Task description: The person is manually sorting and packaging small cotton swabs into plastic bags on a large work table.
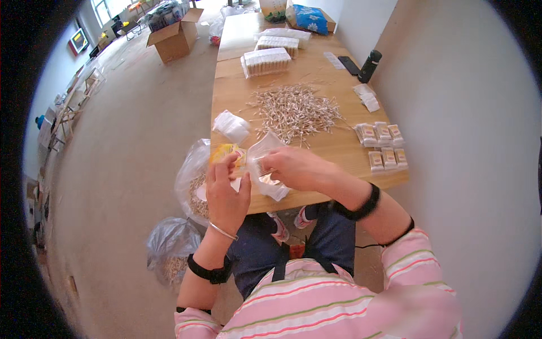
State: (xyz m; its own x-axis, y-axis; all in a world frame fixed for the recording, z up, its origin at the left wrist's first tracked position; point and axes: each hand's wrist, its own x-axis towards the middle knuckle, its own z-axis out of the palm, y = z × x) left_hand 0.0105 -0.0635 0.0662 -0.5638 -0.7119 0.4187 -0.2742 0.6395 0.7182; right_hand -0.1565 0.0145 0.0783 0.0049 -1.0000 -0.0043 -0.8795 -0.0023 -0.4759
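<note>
Over the table's near edge, my right hand [296,166] is closed around a small bundle of cotton swabs [261,166], their tips lined up. A clear plastic bag [270,141] surrounds the bundle; how far the swabs sit inside it I cannot tell. To its left, my left hand [227,195] is raised with thumb and fingers apart. Something white shows behind that hand, partly hidden. Just beyond its fingertips lies a yellow packet [227,151]. A large loose pile of cotton swabs [296,112] spreads across the table [333,169] ahead.
White bags [231,126] lie left of the pile. Small filled packs [383,134] stand in rows at right. Bundled swab packs [266,62], a phone [349,65] and a dark bottle [370,66] are farther back. Plastic bags of swabs [174,248] flank the table's left; a wall borders the right.
</note>
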